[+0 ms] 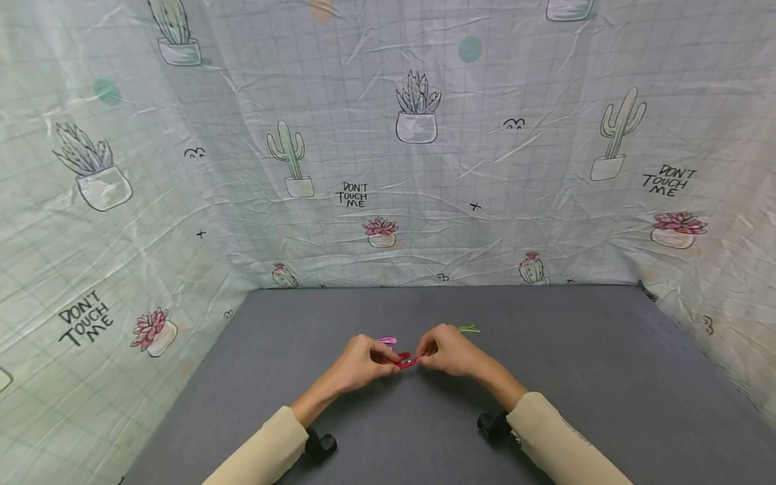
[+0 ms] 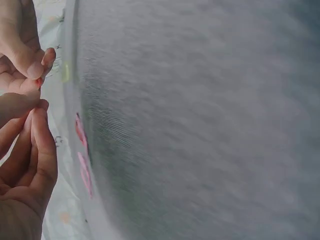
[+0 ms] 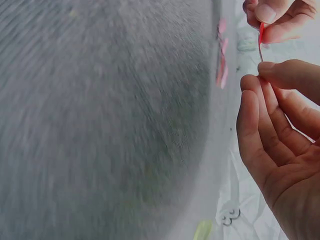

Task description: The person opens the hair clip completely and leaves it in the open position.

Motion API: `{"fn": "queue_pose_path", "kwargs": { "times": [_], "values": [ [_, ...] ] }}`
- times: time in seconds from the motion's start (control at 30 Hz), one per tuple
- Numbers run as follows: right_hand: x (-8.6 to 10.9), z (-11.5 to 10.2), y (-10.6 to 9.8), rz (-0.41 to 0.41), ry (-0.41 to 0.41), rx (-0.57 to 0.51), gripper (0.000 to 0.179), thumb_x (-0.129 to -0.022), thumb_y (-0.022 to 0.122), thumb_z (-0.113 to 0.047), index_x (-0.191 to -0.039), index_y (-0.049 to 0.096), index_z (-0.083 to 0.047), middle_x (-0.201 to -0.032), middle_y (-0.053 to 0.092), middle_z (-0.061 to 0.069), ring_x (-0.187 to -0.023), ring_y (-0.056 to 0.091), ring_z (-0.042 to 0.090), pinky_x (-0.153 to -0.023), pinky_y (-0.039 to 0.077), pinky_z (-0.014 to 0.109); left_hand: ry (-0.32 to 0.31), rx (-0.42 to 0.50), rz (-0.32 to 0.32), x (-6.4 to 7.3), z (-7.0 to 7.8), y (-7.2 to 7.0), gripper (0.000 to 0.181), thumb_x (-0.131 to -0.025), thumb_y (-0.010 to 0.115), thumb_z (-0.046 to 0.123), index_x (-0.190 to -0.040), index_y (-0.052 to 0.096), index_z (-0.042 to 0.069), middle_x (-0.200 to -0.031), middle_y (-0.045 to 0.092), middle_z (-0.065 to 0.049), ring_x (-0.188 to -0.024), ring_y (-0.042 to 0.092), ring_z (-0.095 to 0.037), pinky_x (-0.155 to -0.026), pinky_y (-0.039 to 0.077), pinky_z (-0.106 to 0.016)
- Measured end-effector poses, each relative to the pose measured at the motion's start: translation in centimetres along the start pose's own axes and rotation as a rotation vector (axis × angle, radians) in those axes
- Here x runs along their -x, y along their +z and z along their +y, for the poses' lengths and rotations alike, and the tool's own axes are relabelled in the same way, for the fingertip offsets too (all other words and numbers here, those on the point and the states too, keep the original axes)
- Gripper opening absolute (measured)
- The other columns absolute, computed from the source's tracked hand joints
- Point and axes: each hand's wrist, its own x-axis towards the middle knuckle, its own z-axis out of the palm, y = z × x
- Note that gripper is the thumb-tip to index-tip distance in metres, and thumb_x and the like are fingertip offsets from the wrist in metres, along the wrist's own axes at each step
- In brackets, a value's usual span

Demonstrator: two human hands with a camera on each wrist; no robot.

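Between both hands is a slim red snap hair clip, raised above the grey table. My left hand pinches one end between thumb and fingers. At the other end, the thumb and fingertips of my right hand pinch its thin tip. Fingers cover much of the clip in the left wrist view. Just beyond the hands, a pink hair clip lies on the table, with a reddish-pink one beside it. A green hair clip lies behind my right hand.
The dark grey table spreads out around the hands. A pale curtain printed with cacti hangs along the back and both sides. Black wrist mounts stick out under the sleeves, low over the table.
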Motion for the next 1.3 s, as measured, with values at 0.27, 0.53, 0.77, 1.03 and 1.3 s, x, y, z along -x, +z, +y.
{"fn": "queue_pose_path", "kwargs": {
  "times": [0.27,0.53,0.77,1.03,1.3],
  "values": [
    [1.8,-0.1,-2.2,0.02,0.073,-0.088,0.01,-0.094,0.072,-0.007,-0.093,0.078,0.002,-0.078,0.074,0.008,-0.065,0.063,0.01,-0.059,0.051,0.024,0.038,0.079,0.023,-1.1,1.2,0.6,0.011,-0.094,0.077,0.016,-0.1,0.084,0.01,-0.089,0.081,-0.007,-0.092,0.076,-0.024,-0.07,0.057,-0.021],
    [3.5,0.6,-3.5,0.096,0.065,-0.099,0.014,-0.096,0.071,-0.011,-0.097,0.077,0.002,-0.083,0.074,0.015,-0.07,0.07,0.028,-0.061,0.054,0.026,0.074,0.206,0.044,-2.4,2.1,2.2,0.017,-0.096,0.072,0.013,-0.104,0.081,0.001,-0.093,0.08,-0.015,-0.082,0.073,-0.038,-0.068,0.06,-0.032],
    [4.9,1.1,-4.1,0.162,0.07,-0.112,0.014,-0.098,0.07,-0.011,-0.098,0.077,0.001,-0.082,0.074,0.012,-0.072,0.069,0.033,-0.061,0.054,0.027,0.065,0.257,0.072,-3.4,2.7,3.7,0.015,-0.094,0.075,0.011,-0.104,0.081,0.002,-0.094,0.08,-0.014,-0.087,0.076,-0.039,-0.076,0.062,-0.043],
    [6.0,1.9,-4.2,0.202,0.066,-0.139,0.013,-0.098,0.069,-0.011,-0.099,0.077,0.0,-0.086,0.074,0.021,-0.073,0.07,0.032,-0.063,0.055,0.027,0.055,0.233,0.098,-4.3,3.2,4.6,0.01,-0.093,0.077,0.018,-0.098,0.083,0.01,-0.09,0.08,-0.009,-0.084,0.076,-0.032,-0.074,0.061,-0.034],
    [6.9,2.6,-4.4,0.266,0.052,-0.147,0.011,-0.096,0.073,-0.011,-0.098,0.077,-0.001,-0.087,0.075,0.017,-0.071,0.07,0.029,-0.062,0.054,0.026,0.073,0.229,0.11,-5.0,3.8,5.4,0.008,-0.092,0.079,0.018,-0.094,0.083,0.012,-0.085,0.079,-0.009,-0.074,0.071,-0.017,-0.066,0.054,-0.022]
  ]
}}
